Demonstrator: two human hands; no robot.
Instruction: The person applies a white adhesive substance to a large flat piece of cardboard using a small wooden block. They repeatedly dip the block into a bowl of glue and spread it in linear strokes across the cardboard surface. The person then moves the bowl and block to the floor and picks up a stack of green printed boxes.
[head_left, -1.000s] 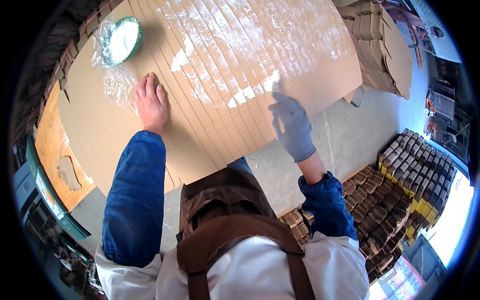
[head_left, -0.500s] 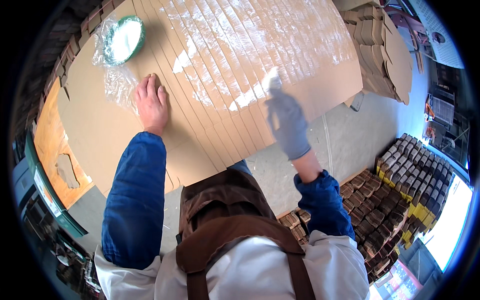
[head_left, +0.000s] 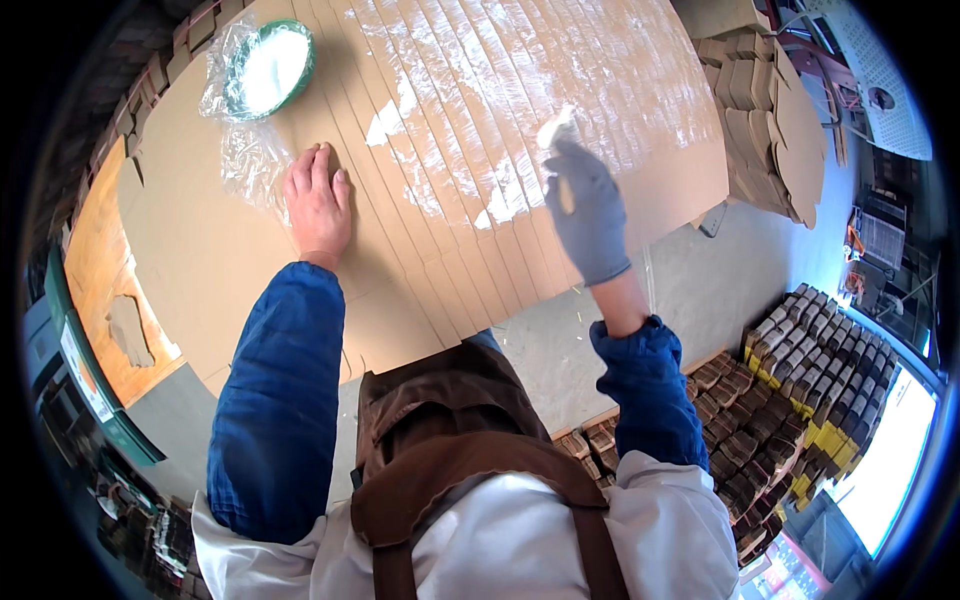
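My bare left hand rests palm down on overlapping cardboard sheets, its fingers stretched out. Beside its fingertips lies crumpled clear plastic film. The film reaches up to a green bowl of white paste. My right hand, in a grey glove, is over the right part of the sheets, its fingers closed around a small white-coated thing; its kind cannot be made out. White paste is smeared in streaks across the stepped sheet edges.
Stacked cut cardboard pieces stand beyond the right end of the sheets. Bundled dark and yellow stacks sit on the floor at the right. A wooden board is at the left, next to a green-edged machine or stand.
My gloved right hand has moved slightly up and to the right over the pasted sheets. My left hand stays flat on the cardboard; the whole view has shifted a little.
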